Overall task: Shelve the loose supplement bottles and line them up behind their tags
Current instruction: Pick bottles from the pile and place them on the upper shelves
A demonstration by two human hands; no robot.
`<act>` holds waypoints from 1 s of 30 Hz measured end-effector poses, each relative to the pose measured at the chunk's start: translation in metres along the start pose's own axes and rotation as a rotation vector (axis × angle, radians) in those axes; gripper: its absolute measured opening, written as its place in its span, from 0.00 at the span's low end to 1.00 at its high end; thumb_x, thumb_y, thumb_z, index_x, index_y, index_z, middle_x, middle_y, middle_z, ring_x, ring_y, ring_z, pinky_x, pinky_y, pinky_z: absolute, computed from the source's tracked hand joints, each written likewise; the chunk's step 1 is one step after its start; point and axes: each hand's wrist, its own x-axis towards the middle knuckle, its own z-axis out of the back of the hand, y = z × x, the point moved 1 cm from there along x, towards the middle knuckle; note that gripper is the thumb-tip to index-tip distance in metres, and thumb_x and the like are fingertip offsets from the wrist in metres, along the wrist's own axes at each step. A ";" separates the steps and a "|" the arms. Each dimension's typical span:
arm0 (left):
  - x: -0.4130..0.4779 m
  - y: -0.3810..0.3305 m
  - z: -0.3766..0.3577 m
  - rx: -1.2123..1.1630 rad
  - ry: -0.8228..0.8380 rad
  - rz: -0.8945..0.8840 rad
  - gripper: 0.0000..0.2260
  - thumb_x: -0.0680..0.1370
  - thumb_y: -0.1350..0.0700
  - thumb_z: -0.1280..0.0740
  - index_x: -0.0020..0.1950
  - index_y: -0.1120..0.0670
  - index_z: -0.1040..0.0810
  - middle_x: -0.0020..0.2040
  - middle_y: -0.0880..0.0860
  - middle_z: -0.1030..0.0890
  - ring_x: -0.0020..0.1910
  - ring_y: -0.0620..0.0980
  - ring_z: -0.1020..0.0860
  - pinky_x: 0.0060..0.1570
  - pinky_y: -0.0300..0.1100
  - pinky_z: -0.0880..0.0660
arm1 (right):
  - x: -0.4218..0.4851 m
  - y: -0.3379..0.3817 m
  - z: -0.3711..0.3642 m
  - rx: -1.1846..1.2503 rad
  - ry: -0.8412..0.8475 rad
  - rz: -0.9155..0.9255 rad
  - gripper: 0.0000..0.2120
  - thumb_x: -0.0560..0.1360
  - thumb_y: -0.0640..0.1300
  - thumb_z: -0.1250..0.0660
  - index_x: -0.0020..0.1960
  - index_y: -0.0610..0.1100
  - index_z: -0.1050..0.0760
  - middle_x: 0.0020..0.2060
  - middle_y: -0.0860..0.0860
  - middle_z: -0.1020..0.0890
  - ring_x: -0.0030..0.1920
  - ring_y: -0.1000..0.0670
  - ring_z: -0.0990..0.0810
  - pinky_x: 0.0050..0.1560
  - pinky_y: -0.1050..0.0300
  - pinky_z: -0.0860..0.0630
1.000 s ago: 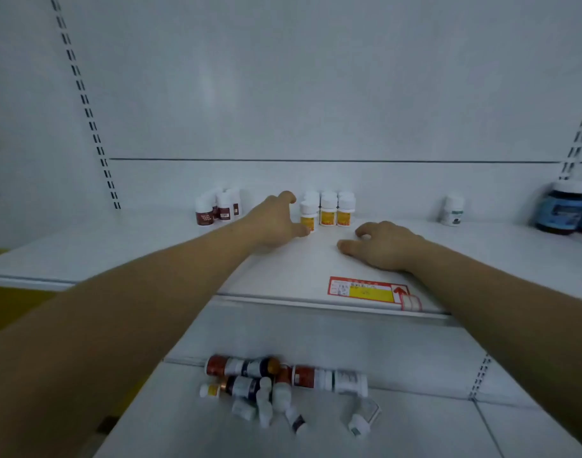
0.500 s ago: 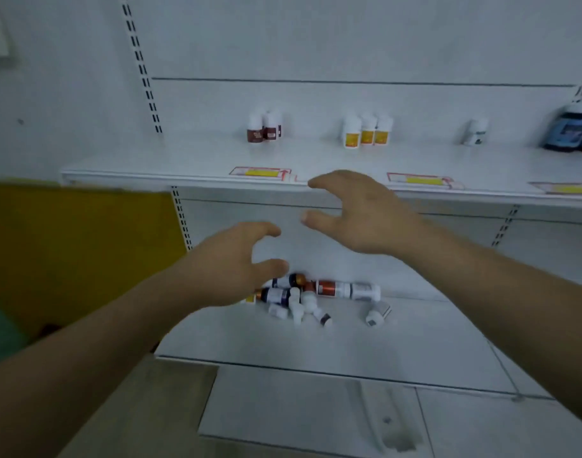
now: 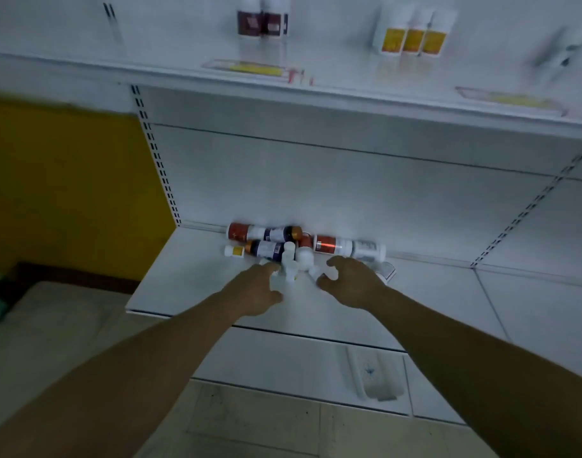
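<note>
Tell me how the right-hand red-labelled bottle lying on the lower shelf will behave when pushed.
The red-labelled bottle lies on its side, so it will probably roll, likely forward since the back panel sits behind it. Its smooth, rigid-looking body may slip in a loose grip.

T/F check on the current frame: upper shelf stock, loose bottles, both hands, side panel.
1. Three yellow-labelled bottles stand on the upper shelf. True.
2. The loose bottles stand upright in a neat row. False: they lie piled on the lower shelf, against its back wall.
3. The left hand and right hand are both at the pile. True.
4. The panel left of the shelving is blue. False: it is yellow.
</note>
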 end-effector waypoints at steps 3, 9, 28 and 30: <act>0.060 0.003 -0.025 -0.020 -0.093 -0.043 0.30 0.76 0.52 0.32 0.76 0.51 0.42 0.71 0.56 0.34 0.66 0.55 0.31 0.65 0.47 0.32 | 0.050 -0.032 -0.033 0.045 0.084 -0.124 0.27 0.78 0.55 0.38 0.71 0.41 0.36 0.65 0.44 0.26 0.62 0.45 0.26 0.59 0.55 0.29; 0.147 0.019 -0.078 0.005 -0.132 -0.013 0.33 0.76 0.48 0.33 0.77 0.49 0.46 0.70 0.59 0.36 0.66 0.58 0.32 0.65 0.54 0.31 | 0.123 -0.069 -0.087 0.148 0.020 -0.196 0.27 0.77 0.53 0.37 0.70 0.40 0.37 0.63 0.42 0.26 0.60 0.42 0.25 0.58 0.51 0.27; -0.026 -0.020 0.025 -1.563 -0.057 -0.050 0.11 0.80 0.63 0.43 0.54 0.55 0.22 0.49 0.58 0.18 0.46 0.58 0.18 0.47 0.52 0.20 | -0.027 0.028 -0.022 1.265 -0.046 0.073 0.26 0.68 0.35 0.29 0.62 0.53 0.27 0.55 0.41 0.22 0.55 0.41 0.21 0.55 0.50 0.21; -0.066 -0.026 0.054 -1.573 -0.051 -0.144 0.12 0.80 0.62 0.45 0.54 0.55 0.22 0.46 0.58 0.17 0.44 0.57 0.18 0.45 0.51 0.19 | -0.056 0.059 0.003 1.371 -0.077 0.155 0.22 0.69 0.30 0.30 0.58 0.49 0.26 0.54 0.41 0.21 0.53 0.41 0.20 0.50 0.52 0.21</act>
